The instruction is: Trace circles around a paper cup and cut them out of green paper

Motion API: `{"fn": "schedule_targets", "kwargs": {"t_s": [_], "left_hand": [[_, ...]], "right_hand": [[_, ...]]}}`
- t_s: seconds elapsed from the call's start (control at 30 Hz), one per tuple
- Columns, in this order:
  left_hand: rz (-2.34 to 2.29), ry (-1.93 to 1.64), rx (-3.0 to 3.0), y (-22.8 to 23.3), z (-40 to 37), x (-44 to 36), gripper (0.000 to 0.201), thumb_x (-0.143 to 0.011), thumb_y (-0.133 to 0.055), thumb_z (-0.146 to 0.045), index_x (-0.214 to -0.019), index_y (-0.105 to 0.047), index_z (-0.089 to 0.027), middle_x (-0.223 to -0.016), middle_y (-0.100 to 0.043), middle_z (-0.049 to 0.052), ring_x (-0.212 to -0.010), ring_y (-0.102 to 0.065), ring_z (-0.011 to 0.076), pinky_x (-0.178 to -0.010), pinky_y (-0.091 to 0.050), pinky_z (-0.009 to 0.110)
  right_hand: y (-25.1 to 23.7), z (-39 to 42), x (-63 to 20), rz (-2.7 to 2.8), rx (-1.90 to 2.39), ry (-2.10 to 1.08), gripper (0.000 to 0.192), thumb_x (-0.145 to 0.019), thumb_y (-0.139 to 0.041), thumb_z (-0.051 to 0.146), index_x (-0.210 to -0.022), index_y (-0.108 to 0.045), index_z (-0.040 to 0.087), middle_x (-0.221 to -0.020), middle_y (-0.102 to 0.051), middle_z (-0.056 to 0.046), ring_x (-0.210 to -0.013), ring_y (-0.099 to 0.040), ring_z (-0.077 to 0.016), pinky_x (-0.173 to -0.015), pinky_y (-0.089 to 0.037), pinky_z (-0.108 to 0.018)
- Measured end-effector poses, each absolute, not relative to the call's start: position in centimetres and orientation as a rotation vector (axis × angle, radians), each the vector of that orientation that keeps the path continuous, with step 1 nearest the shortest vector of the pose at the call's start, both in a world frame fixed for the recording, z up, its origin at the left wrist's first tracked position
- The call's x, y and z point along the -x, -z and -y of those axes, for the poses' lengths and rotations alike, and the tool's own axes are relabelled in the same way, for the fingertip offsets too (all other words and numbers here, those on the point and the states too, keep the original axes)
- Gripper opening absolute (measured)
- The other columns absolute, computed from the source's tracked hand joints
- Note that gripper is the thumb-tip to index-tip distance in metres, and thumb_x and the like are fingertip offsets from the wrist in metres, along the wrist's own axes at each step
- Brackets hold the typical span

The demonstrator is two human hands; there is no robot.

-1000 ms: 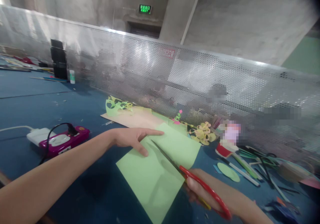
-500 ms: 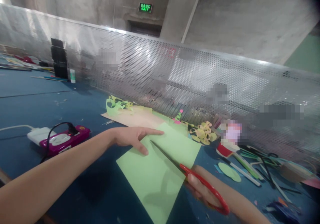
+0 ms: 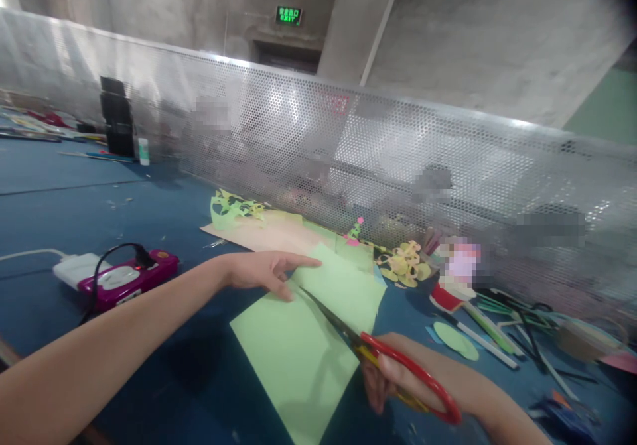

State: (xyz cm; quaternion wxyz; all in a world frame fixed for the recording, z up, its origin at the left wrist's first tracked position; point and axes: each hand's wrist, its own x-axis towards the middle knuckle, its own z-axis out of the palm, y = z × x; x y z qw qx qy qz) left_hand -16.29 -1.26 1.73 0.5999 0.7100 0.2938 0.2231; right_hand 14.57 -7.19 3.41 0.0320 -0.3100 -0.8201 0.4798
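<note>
Green paper (image 3: 293, 352) lies flat on the blue table (image 3: 74, 199), between my two hands. My left hand (image 3: 263, 271) rests open, fingers spread, pressing the sheet's far corner. My right hand (image 3: 393, 382) grips the red-handled scissors (image 3: 378, 352), whose blades reach from it toward the left hand. I judge the cut well along: the slit runs from the edge near my right hand almost to the corner under my left, with only a short stretch left uncut.

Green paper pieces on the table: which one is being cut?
The large light green sheet at front centre: the left hand pins its far edge and the red-handled scissors slice it. The small green disc lies untouched.
</note>
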Motion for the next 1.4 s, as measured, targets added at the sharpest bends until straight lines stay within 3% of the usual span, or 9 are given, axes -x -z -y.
{"fn": "schedule_targets", "kwargs": {"t_s": [0.23, 0.43, 0.57, 0.77, 0.93, 1.07, 1.4], "left_hand": [[-0.669, -0.488, -1.752, -1.3, 1.0, 16.3, 0.09, -0.068, -0.08, -0.032, -0.146, -0.036, -0.03, -0.159, -0.023, 0.003, -0.139, -0.03, 0.0287, -0.104, -0.038, 0.036], [-0.65, -0.534, -1.79, -1.2, 1.2, 15.9, 0.089, -0.067, -0.082, -0.033, -0.144, -0.039, -0.03, -0.158, -0.026, 0.003, -0.144, -0.021, 0.0294, -0.111, -0.029, 0.042], [-0.681, -0.536, -1.774, -1.6, 1.6, 15.7, 0.091, -0.066, -0.082, -0.035, -0.146, -0.038, -0.027, -0.157, -0.028, 0.007, -0.143, -0.024, 0.0309, -0.112, -0.029, 0.044], [-0.708, -0.564, -1.741, -1.9, 1.7, 15.6, 0.088, -0.065, -0.083, -0.035, -0.143, -0.042, -0.025, -0.155, -0.032, 0.007, -0.143, -0.023, 0.029, -0.114, -0.023, 0.041], [-0.648, -0.54, -1.665, -1.8, 2.1, 15.0, 0.087, -0.063, -0.083, -0.032, -0.141, -0.045, -0.026, -0.156, -0.031, 0.006, -0.144, -0.023, 0.0287, -0.112, -0.029, 0.041], [-0.607, -0.541, -1.622, -2.0, 2.5, 14.6, 0.086, -0.062, -0.084, -0.028, -0.139, -0.047, -0.027, -0.157, -0.028, 0.005, -0.143, -0.022, 0.0295, -0.108, -0.034, 0.04], [-0.495, -0.561, -1.569, -2.5, 2.8, 14.5, 0.084, -0.063, -0.085, -0.027, -0.138, -0.048, -0.03, -0.145, -0.045, 0.004, -0.134, -0.04, 0.0277, -0.102, -0.041, 0.038]], "right_hand": [[-3.5, 7.5, -14.8, 2.594, 1.027, -1.403, 0.069, -0.093, -0.019, 0.069, -0.074, -0.058, 0.015, -0.074, -0.067, -0.01, -0.073, -0.068, -0.0198, -0.07, -0.053, -0.031], [-4.4, 8.5, -14.4, 2.662, 1.096, -1.269, 0.072, -0.093, -0.014, 0.069, -0.078, -0.059, 0.015, -0.076, -0.066, -0.01, -0.074, -0.066, -0.0188, -0.07, -0.053, -0.031], [-4.7, 8.7, -14.5, 2.685, 1.188, -1.183, 0.072, -0.093, -0.019, 0.069, -0.079, -0.063, 0.014, -0.079, -0.07, -0.011, -0.074, -0.068, -0.0193, -0.071, -0.053, -0.03], [-4.7, 8.7, -15.1, 2.642, 1.201, -1.302, 0.069, -0.095, -0.021, 0.067, -0.078, -0.063, 0.014, -0.079, -0.072, -0.013, -0.074, -0.07, -0.0204, -0.07, -0.055, -0.03], [-4.6, 9.0, -14.6, 2.626, 1.15, -1.273, 0.064, -0.095, -0.025, 0.065, -0.082, -0.062, 0.015, -0.082, -0.073, -0.013, -0.077, -0.07, -0.0208, -0.072, -0.054, -0.031], [-4.5, 9.3, -13.8, 2.538, 1.134, -1.365, 0.071, -0.091, -0.022, 0.072, -0.082, -0.061, 0.014, -0.082, -0.071, -0.014, -0.077, -0.07, -0.0219, -0.072, -0.055, -0.033], [-5.3, 9.6, -13.1, 2.514, 1.03, -1.297, 0.076, -0.089, -0.018, 0.075, -0.082, -0.063, 0.015, -0.083, -0.068, -0.012, -0.077, -0.067, -0.0198, -0.071, -0.053, -0.03]]}}
